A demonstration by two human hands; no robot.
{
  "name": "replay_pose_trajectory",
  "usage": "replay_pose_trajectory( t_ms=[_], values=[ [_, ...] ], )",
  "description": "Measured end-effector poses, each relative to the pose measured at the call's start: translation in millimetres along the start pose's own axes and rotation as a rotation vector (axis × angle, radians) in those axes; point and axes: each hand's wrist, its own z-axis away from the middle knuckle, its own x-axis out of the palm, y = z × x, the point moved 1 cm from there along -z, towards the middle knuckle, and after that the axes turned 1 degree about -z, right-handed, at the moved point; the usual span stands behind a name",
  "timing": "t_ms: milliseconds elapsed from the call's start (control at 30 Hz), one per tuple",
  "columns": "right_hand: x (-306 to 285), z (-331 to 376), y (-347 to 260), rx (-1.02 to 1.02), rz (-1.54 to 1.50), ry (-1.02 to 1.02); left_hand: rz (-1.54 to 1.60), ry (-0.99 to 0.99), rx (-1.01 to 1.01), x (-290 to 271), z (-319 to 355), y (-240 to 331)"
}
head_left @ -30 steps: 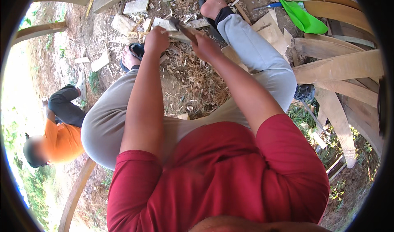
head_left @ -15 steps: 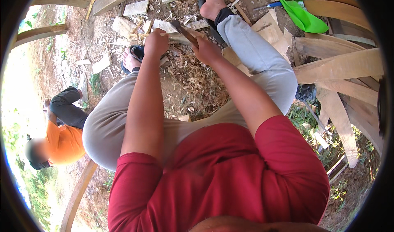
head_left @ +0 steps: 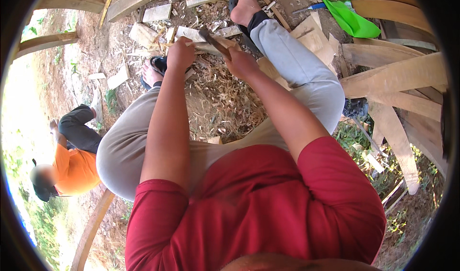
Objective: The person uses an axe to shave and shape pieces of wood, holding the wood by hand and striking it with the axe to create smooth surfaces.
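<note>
My right hand (head_left: 241, 64) is wrapped around the wooden handle of a hammer (head_left: 218, 46). The hammer's dark head points up and left, close to my left hand (head_left: 181, 54). That left hand is closed in a fist; whatever it grips is hidden by the fingers. Just beyond both hands lies a pale board (head_left: 189, 33) on the ground, with another piece of wood (head_left: 207, 47) partly covered by the hammer. Wood shavings (head_left: 225, 89) cover the ground between my spread legs.
Curved planks (head_left: 397, 74) are stacked on the right, below a bright green cloth (head_left: 352, 19). Wood offcuts (head_left: 157, 12) lie scattered ahead, and a curved timber (head_left: 139, 1) arches at the far left. A person in an orange top (head_left: 76, 170) sits on the left.
The hammer's head has dipped slightly toward my left hand, and my right hand has shifted a little. My left hand stays almost in place, still closed.
</note>
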Motion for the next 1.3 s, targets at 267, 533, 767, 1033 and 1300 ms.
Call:
replay_pose_trajectory(
  t_ms=[267,533,767,1033,1300],
  values=[
    [-12,1,1,0.026,-0.045,0.023,0.01,0.023,0.003,-2,-1,4],
    [6,0,4,0.004,-0.02,-0.01,-0.007,0.055,0.058,-4,-2,2],
    [-2,11,11,0.049,-0.032,-0.014,-0.001,0.035,0.017,1,-2,7],
    [18,1,21,0.101,-0.062,0.0,-0.148,0.077,-0.117,-7,6,30],
    [28,-2,25,0.145,-0.106,0.037,-0.133,0.059,-0.15,-6,11,33]
  ],
)
